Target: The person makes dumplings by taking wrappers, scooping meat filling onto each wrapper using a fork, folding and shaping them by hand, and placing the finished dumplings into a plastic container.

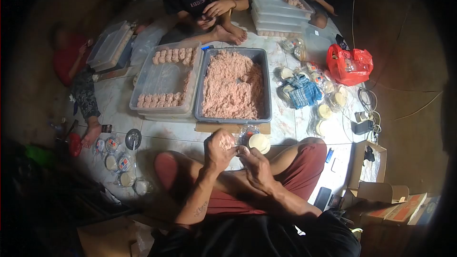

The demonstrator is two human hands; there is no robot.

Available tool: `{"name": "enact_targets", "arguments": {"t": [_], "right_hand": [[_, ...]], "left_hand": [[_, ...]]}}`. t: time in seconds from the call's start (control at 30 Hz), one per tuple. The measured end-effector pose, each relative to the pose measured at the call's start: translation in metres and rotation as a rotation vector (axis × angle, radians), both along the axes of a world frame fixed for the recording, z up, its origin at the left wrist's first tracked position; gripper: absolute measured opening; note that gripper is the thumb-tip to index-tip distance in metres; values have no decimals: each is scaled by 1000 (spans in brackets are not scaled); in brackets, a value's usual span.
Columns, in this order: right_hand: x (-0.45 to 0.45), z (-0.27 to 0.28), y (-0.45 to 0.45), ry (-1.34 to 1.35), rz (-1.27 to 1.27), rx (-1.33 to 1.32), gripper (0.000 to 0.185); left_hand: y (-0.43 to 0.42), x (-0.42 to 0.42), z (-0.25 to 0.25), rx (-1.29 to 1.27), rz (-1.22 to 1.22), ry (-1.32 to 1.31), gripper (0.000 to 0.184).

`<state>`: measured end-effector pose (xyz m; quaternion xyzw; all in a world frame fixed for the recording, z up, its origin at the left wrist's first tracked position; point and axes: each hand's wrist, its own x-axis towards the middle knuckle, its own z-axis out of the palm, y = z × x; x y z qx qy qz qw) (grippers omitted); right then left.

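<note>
Above my crossed legs, my left hand (219, 151) is closed around a small lump of pink filling (226, 141). The fingertips of my right hand (254, 164) are pinched close beside it; what they hold, if anything, is too small to make out. Just beyond my right hand lies a stack of round pale wrappers (259, 143) on the floor. Farther forward stands a grey tub (268, 85) filled with pink minced filling (231, 85). On its left, a clear plastic box (135, 88) holds rows of shaped pink pieces (159, 100) along its edges.
More wrapper packs (325, 111), a blue checked cloth (303, 91) and a red plastic bag (350, 64) lie at the right. Stacked clear boxes (281, 14) stand at the back. Several people sit around. Cardboard boxes (397, 209) are at the lower right.
</note>
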<state>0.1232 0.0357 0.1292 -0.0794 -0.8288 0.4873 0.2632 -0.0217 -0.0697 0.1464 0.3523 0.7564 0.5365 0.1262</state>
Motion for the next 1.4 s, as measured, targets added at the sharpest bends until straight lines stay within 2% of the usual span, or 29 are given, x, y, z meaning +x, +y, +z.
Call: {"name": "enact_targets", "arguments": {"t": [0.03, 0.1, 0.17, 0.2, 0.27, 0.3, 0.37, 0.43, 0.5, 0.53, 0.57, 0.6, 0.67, 0.7, 0.73, 0.83, 0.87, 0.97, 1.03, 1.07, 1.1, 1.17, 1.2, 1.3, 1.33, 1.4], "right_hand": [[6, 8, 8, -120, 33, 60, 21], [14, 17, 18, -65, -116, -29, 18], [21, 54, 20, -204, -179, -177, 18], [20, 53, 20, -213, -186, -178, 18], [12, 50, 16, -71, -52, 156, 21], [10, 53, 13, -57, 41, 171, 25], [17, 57, 18, -185, 32, 123, 22], [16, 72, 20, -150, -12, 72, 21], [21, 78, 21, -126, -83, 28, 20], [22, 78, 19, -98, -121, -43, 19], [22, 78, 18, -64, -156, -112, 18], [24, 70, 14, -161, -190, -229, 20], [18, 63, 9, -147, -98, -92, 10], [15, 50, 10, -175, -21, 1, 10], [14, 58, 8, -167, -46, -3, 14], [20, 66, 18, -144, -136, -88, 11], [19, 71, 18, -63, -155, -123, 9], [19, 68, 22, -146, -154, -169, 7], [22, 68, 20, -97, -190, -172, 8], [22, 60, 19, -80, -208, -190, 8], [22, 54, 19, -61, -228, -208, 8], [19, 56, 18, -199, -17, -28, 8], [17, 59, 14, -204, -10, -27, 8], [16, 67, 20, -94, -85, -97, 5], [13, 71, 18, -124, -163, -154, 6], [11, 60, 17, -191, -100, -105, 5]], "left_hand": [[1, -3, 8, 144, 66, -14, 57], [-10, -15, 5, 316, 9, -306, 62], [-21, -29, 1, 119, -144, -253, 54], [-18, -26, -1, 117, -149, -263, 54], [-8, -19, -3, -89, -178, 2, 48], [-7, -15, -3, -89, -182, -3, 48], [-4, -15, 3, -356, -62, 112, 40], [-9, -13, 7, -367, -43, 99, 42], [-14, -17, 6, -75, -167, -55, 46], [-19, -23, 1, 9, -313, -206, 48], [-21, -20, 19, 96, -297, -165, 46], [-21, -20, 21, 60, -284, -183, 44], [-18, -17, 19, 16, -274, -206, 41], [-12, -17, 14, -112, -269, -127, 38], [-8, -17, 12, -237, -261, -44, 35], [-12, -15, 14, -128, -197, 67, 34], [-11, -13, 8, -130, -196, 62, 34], [-4, -7, 9, -128, -82, 96, 34], [-6, -6, 26, 134, -168, -66, 33], [-7, -9, 24, 213, -168, -18, 32], [-8, -12, 15, 209, -156, -11, 32], [-5, -11, 6, -19, -148, 14, 32], [-3, -10, 3, -153, -136, 62, 32], [-4, -9, -10, -19, -73, 51, 31], [-3, -7, -1, -128, -36, 55, 31], [2, -5, 0, -29, -30, 103, 32]]}}
